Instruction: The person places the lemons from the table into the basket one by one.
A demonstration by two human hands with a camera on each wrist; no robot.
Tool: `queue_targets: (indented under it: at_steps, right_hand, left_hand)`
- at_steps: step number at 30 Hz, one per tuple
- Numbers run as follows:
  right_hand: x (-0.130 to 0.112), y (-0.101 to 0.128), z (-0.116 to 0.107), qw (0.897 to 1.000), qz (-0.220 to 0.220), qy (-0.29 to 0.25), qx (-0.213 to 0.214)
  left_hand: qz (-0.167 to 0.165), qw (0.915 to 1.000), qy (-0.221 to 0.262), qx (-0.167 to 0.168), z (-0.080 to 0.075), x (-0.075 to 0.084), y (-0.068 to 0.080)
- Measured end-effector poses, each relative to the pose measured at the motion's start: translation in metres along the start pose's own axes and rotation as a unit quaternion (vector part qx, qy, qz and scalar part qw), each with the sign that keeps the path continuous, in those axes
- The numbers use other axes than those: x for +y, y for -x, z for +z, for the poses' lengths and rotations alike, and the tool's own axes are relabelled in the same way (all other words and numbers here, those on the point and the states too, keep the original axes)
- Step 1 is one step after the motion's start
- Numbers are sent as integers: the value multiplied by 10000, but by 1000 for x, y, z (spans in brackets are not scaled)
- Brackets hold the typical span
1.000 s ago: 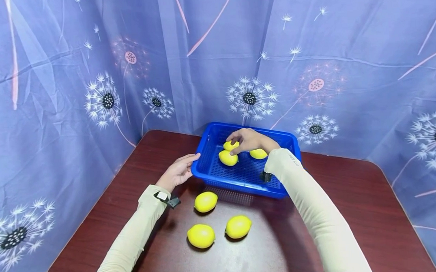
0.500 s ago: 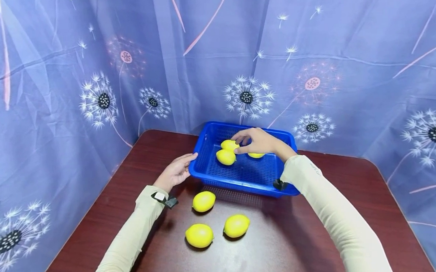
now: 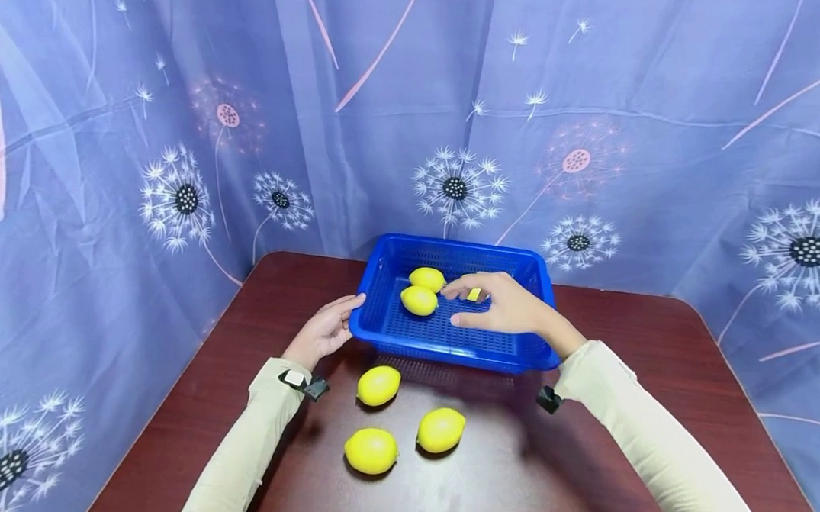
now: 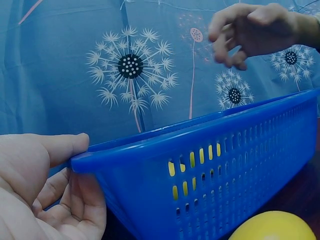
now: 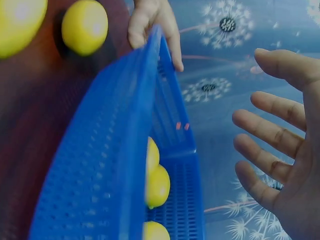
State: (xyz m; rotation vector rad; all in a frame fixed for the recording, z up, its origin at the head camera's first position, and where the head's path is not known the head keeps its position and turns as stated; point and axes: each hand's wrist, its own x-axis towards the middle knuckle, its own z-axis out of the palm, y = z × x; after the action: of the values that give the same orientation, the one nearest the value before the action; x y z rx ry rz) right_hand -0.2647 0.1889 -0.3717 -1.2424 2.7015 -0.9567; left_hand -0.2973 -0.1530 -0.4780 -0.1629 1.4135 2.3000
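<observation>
A blue perforated basket [image 3: 448, 338] stands at the back of the table. Two lemons [image 3: 419, 300] lie side by side in it, and a third lemon [image 3: 474, 294] peeks out behind my right hand. My right hand [image 3: 509, 313] hovers over the basket with fingers spread, holding nothing; the right wrist view shows its fingers [image 5: 272, 132] straight. My left hand [image 3: 324, 330] grips the basket's left corner, with the thumb [image 4: 60, 147] on the rim [image 4: 165, 142] and the fingers curled below it.
Three loose lemons lie on the dark red table [image 3: 596, 431] in front of the basket: one [image 3: 378, 385] near my left wrist, two [image 3: 370, 450] [image 3: 441, 429] closer to me. A blue dandelion-print curtain [image 3: 583, 126] closes off the back and sides.
My right hand has let go of the lemons in the basket and drawn back toward the basket's near right side, fingers opening. The left hand stays on the corner.
</observation>
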Motion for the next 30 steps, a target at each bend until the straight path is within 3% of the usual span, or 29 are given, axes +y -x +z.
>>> queue_targets:
  at_steps: [11, 24, 30]
  right_hand:
    - [-29, 45, 28, 9956, -742, -316, 472]
    - [-49, 82, 76, 9945, -905, -206, 480]
    - [-47, 91, 100, 9953, -800, -179, 510]
  left_hand:
    - [53, 10000, 22, -60, -1, -1, 1]
    - [-50, 9997, -196, 123, -1, 1, 2]
    - [-47, 9997, -230, -61, 0, -1, 1]
